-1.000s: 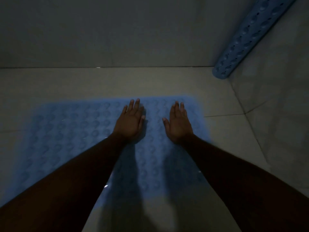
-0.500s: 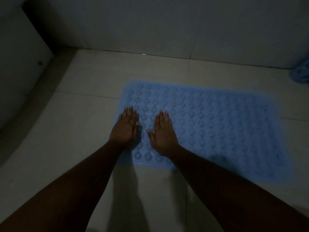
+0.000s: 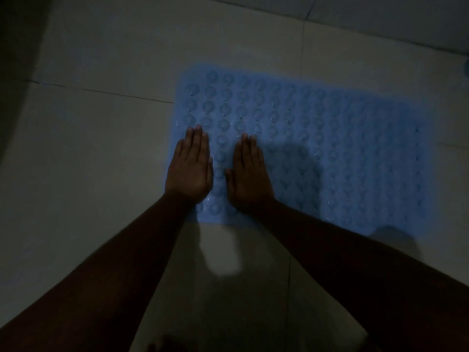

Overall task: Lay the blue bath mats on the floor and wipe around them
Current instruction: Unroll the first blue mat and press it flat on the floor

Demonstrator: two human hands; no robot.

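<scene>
A blue bath mat (image 3: 342, 148) with rows of round bumps lies flat on the pale tiled floor (image 3: 101, 161). My left hand (image 3: 190, 168) rests palm down on the mat's left edge, fingers straight and together. My right hand (image 3: 248, 174) lies flat on the mat just to its right, a narrow strip of mat between them. Neither hand holds anything. A sliver of blue (image 3: 466, 68) shows at the right frame edge; I cannot tell what it is. The room is dim.
The wall base (image 3: 380, 34) runs along the top right. A dark area (image 3: 17, 47) fills the upper left corner. Tile joints cross the floor to the left of the mat and below it.
Both hands have slid from the mat's right part to its left edge, staying flat. The view swung left and down, so the rolled second mat in the corner has left the frame.
</scene>
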